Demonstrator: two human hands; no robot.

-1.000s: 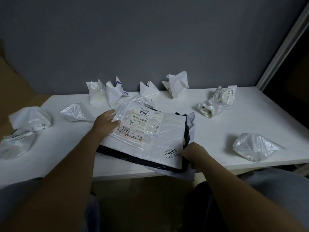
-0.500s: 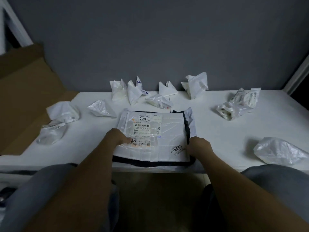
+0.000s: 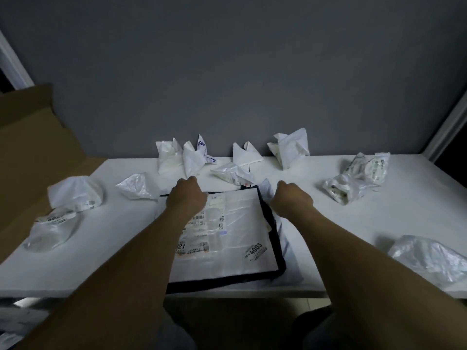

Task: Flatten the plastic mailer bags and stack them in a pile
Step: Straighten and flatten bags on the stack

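Table (image 3: 108,248): white and wide, under everything, with a grey wall (image 3: 227,72) behind its far edge.
Cardboard box (image 3: 32,147): brown, flaps open, off the table's left end.
White crumpled bag (image 3: 75,192): at the table's left edge, bunched into a mound.
Clear crumpled bag (image 3: 51,231): just nearer than the white one and touching it, printed label on top.
Translucent bag (image 3: 137,186): crumpled to a peak, just left of the pile's far left corner.
Far row of bags (image 3: 168,157): four white ones standing in peaks along the far edge, left of centre to right of centre, one with blue print.
Left hand (image 3: 185,195): on the pile's far left corner, back of the hand up, fingers curled and hidden beyond the knuckles; gripping or only pressing, cannot tell.
Pile (image 3: 235,238): flattened mailers at the centre, reaching the table's near edge.
Top mailer (image 3: 240,218): white and flat, labels and barcodes on its left half, a "4003" sticker near its near right corner.
Black-edged mailer (image 3: 276,248): directly under the top one, dark border showing along the right and near sides.
Pale mailer (image 3: 288,263): lowest, sticking out to the right of the black border.
Small crumpled bag (image 3: 231,173): just beyond the pile's far edge, between the two hands.
Right hand (image 3: 292,199): at the pile's far right corner, fingers curled under against the edge; held or merely touched, cannot tell.
Labelled bags (image 3: 353,183): two crumpled translucent ones touching each other, right of the right hand, towards the far side.
Clear bag (image 3: 429,258): crumpled, at the near right of the table, well apart from the pile.
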